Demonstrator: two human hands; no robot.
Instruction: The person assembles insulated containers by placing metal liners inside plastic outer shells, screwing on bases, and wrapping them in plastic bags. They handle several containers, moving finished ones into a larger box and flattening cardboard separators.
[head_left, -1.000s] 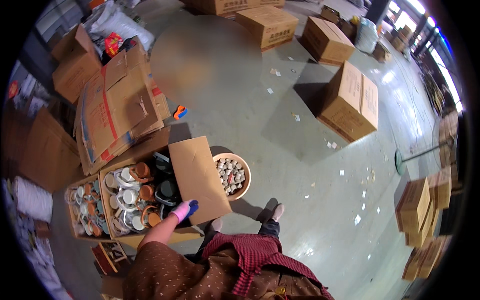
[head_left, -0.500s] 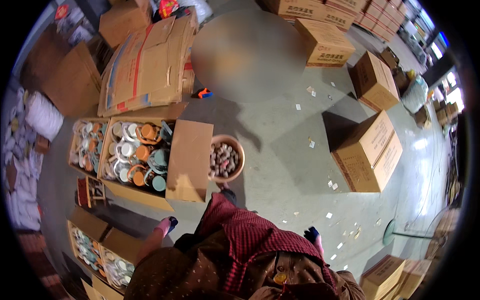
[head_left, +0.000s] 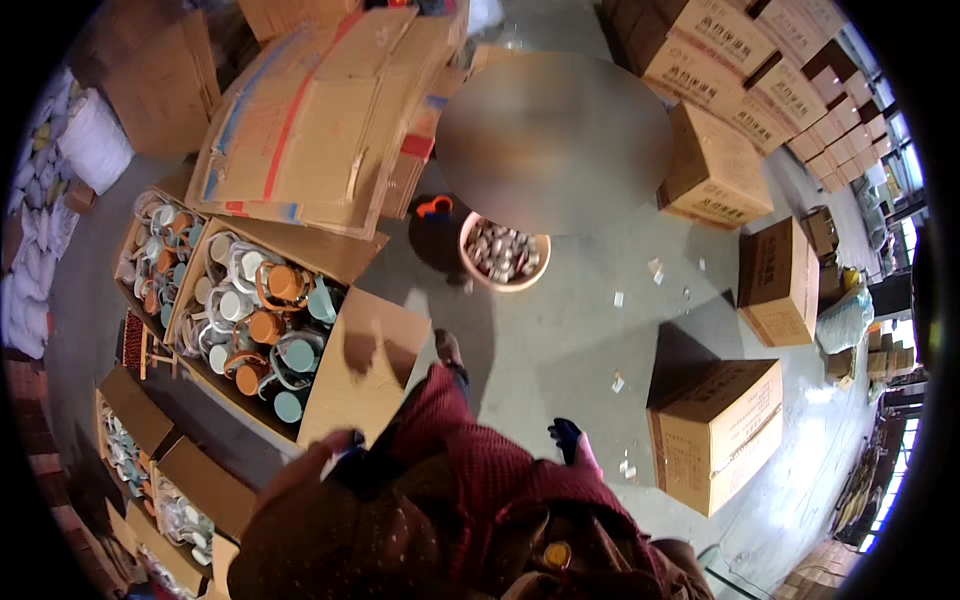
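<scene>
My left hand (head_left: 346, 442), in a dark blue glove, is low beside my body, close to the flap of an open carton (head_left: 372, 345). Its fingers are blurred and partly hidden. On the other side my right hand (head_left: 567, 437), also in a dark glove, hangs over the floor with its fingers apart and nothing in it. The carton is packed with handled jugs (head_left: 266, 328) in orange, white and teal. Ahead of my foot stands a pinkish-orange basin (head_left: 541, 272) full of small greyish-brown pieces (head_left: 502, 251) that I cannot identify.
Flattened cardboard (head_left: 310, 120) is stacked beyond the jugs. An orange tape dispenser-like object (head_left: 434, 207) lies near the basin. Closed cartons (head_left: 715, 425) stand along the right, with more piled behind. A small wooden stool (head_left: 150, 350) and another open carton (head_left: 205, 475) are at the left. Paper scraps dot the floor.
The view has shifted and turned as I stepped. The open carton's flap is now close to my left hand, and the basin lies farther ahead. My right hand has swung forward.
</scene>
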